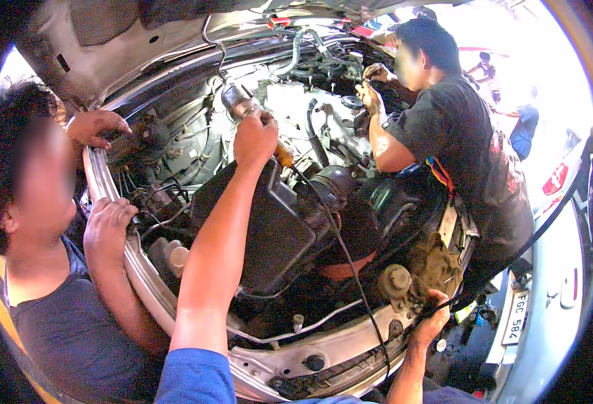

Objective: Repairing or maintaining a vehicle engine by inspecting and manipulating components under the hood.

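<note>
My left hand [255, 140] reaches across the open engine bay, its fingers wrapped round a corded work lamp. The lamp's dark rounded head [234, 99] points away at the far side, and its orange handle [283, 156] shows below my fist. From that handle a black cord [342, 246] hangs down over the engine to the front edge of the car. Near the right front corner, my right hand [433, 322] is closed round a black cord, which runs on up to the right. A round cap-like part [396, 279] lies just left of that hand.
A black plastic housing [256, 229] fills the middle of the bay, under the raised hood [128, 40]. One person leans on the left fender [98, 172]. Another in a dark shirt [472, 135] bends over the right side, hands raised. A light-coloured vehicle [546, 296] stands at right.
</note>
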The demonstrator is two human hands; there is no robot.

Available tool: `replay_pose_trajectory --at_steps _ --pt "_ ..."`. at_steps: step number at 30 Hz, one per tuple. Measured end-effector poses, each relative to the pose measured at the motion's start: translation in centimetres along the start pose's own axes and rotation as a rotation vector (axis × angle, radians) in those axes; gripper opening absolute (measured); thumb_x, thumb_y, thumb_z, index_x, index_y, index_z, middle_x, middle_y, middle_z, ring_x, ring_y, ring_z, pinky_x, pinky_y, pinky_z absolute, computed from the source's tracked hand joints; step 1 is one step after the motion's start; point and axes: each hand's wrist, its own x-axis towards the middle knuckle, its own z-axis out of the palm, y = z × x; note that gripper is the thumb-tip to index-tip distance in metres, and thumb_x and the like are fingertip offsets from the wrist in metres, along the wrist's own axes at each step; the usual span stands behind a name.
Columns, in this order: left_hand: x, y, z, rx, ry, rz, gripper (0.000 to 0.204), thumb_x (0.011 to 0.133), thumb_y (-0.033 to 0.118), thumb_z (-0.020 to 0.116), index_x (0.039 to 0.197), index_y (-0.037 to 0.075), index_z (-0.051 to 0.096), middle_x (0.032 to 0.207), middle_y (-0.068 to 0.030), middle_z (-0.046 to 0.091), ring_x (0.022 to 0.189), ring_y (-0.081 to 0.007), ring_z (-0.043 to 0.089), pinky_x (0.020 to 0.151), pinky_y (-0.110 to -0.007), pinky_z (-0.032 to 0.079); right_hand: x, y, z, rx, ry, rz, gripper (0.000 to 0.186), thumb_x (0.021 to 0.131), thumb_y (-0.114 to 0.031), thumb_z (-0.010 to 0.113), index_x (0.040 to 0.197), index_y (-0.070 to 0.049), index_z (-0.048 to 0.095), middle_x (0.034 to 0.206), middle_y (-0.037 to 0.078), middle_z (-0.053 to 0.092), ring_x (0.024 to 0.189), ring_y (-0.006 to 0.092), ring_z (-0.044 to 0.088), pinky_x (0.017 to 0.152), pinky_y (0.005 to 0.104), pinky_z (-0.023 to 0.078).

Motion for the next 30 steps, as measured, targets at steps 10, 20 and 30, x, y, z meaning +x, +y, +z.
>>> replay_pose_trajectory --at_steps 10,20,30 --pt "-0.34 0.65 -0.3 0.037 0.016 -0.004 0.026 0.083 0.026 0.059 0.096 0.007 0.069 0.094 -0.0193 0.07 0.091 -0.0382 0.067 0.081 -0.046 0.051 -0.13 -0.62 0.1 -0.004 0.0 0.03 0.049 0.102 -0.035 0.031 0.097 0.002 0.063 0.092 0.008 0.062 0.087 0.0186 0.056 0.083 0.0319 0.042" --pt "0.0 0.32 -0.16 0.026 -0.016 -0.01 0.025 0.083 0.027 0.058 0.096 0.009 0.07 0.094 -0.0175 0.071 0.091 -0.0367 0.068 0.081 -0.045 0.052 -0.13 -0.41 -0.01 0.037 0.001 0.065 0.047 0.1 -0.033 0.033 0.096 0.003 0.062 0.093 0.01 0.062 0.089 0.0198 0.057 0.083 0.0322 0.045" --pt "0.24 0.02 0.06 0.041 -0.028 -0.004 0.026 0.083 0.028 0.058 0.096 0.01 0.07 0.096 -0.017 0.071 0.094 -0.0372 0.066 0.082 -0.045 0.052 0.02 -0.38 -0.1 0.014 -0.032 0.047 0.052 0.102 -0.036 0.031 0.094 0.004 0.062 0.093 0.012 0.062 0.089 0.0208 0.057 0.083 0.0333 0.045"
